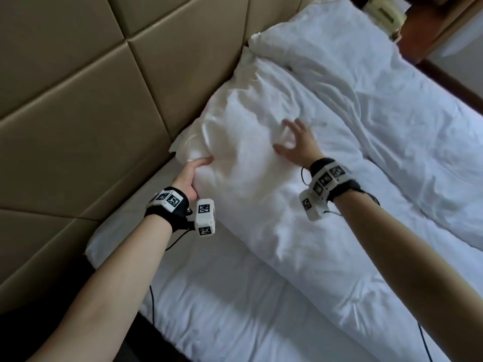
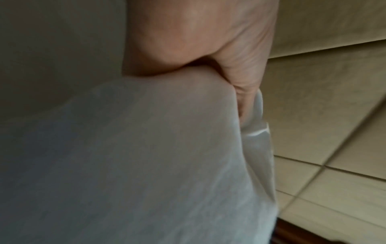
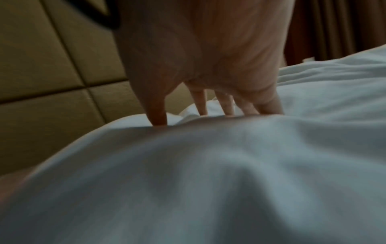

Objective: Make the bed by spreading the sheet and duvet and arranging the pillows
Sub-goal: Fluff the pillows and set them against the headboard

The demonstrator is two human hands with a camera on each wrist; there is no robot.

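Observation:
A white pillow [image 1: 251, 158] lies at the head of the bed against the padded headboard. My left hand [image 1: 194, 176] grips its near left corner, thumb over the top and fingers hidden beneath; the left wrist view shows the pillow [image 2: 146, 156] bunched against my palm [image 2: 188, 41]. My right hand [image 1: 295, 142] rests on top of the pillow with fingers spread and straight; in the right wrist view its fingertips [image 3: 227, 107] touch the pillow [image 3: 208, 173]. A second white pillow [image 1: 321, 45] sits further along. The rumpled white duvet [image 1: 418, 142] covers the bed to the right. White sheet [image 1: 235, 309] shows in front.
The beige padded headboard [image 1: 78, 105] fills the left side. A wooden nightstand with a cream telephone [image 1: 384, 11] stands beyond the far pillow. The mattress corner [image 1: 104, 244] is near my left forearm, with dark floor below.

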